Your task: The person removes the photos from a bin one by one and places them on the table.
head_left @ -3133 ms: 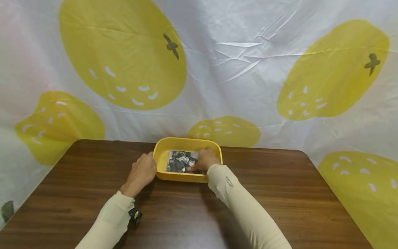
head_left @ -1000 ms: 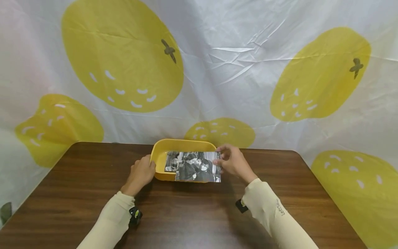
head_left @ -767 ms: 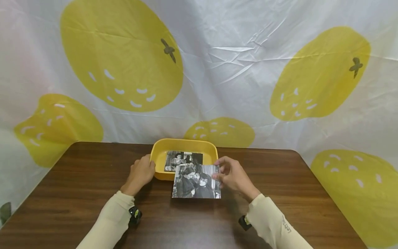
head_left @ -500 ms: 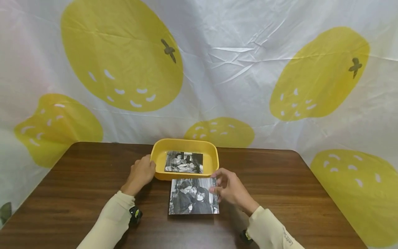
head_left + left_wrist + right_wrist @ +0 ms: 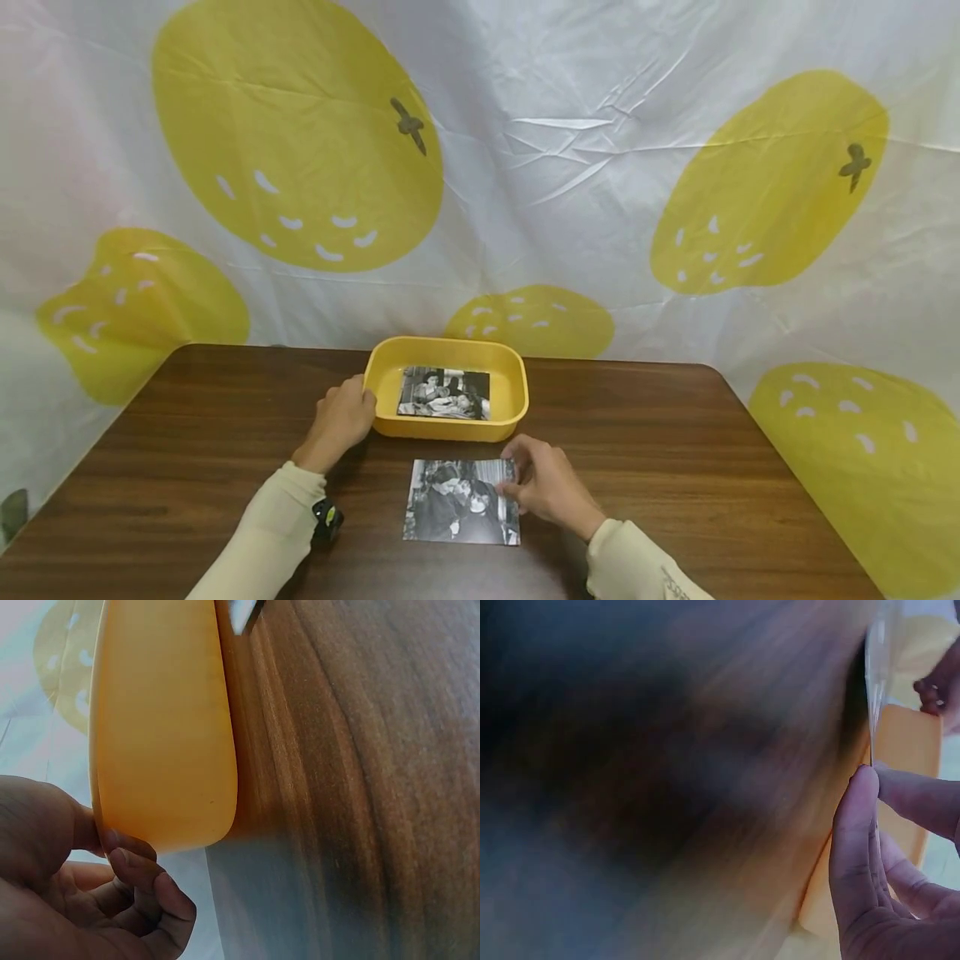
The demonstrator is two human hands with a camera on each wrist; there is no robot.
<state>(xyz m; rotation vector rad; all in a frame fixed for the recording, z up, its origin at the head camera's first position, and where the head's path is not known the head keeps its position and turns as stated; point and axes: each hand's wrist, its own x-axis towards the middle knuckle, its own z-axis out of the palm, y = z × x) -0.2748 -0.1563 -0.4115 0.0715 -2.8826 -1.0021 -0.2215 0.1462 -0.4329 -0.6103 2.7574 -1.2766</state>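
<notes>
My right hand (image 5: 551, 487) pinches the right edge of a black-and-white photo print (image 5: 457, 504), held in front of the yellow tub (image 5: 450, 429). The right wrist view catches this print edge-on (image 5: 872, 697) between thumb and fingers. With thumb and curled fingers, my left hand (image 5: 341, 421) grips the left rim of the tub; the left wrist view shows the thumb and fingers on the tub's wall (image 5: 165, 727). Inside the tub a second black-and-white photo print (image 5: 444, 393) lies flat on the bottom.
The brown wood-grain table (image 5: 675, 467) carries the tub near its back edge. Behind it hangs a white cloth (image 5: 540, 208) printed with large yellow lemons. A dark device (image 5: 327, 518) is strapped at the left wrist.
My right hand has lifted the top photo print out of the tub and brought it toward me, lowering it near the table. Another print came into view beneath. My left hand stayed on the rim.
</notes>
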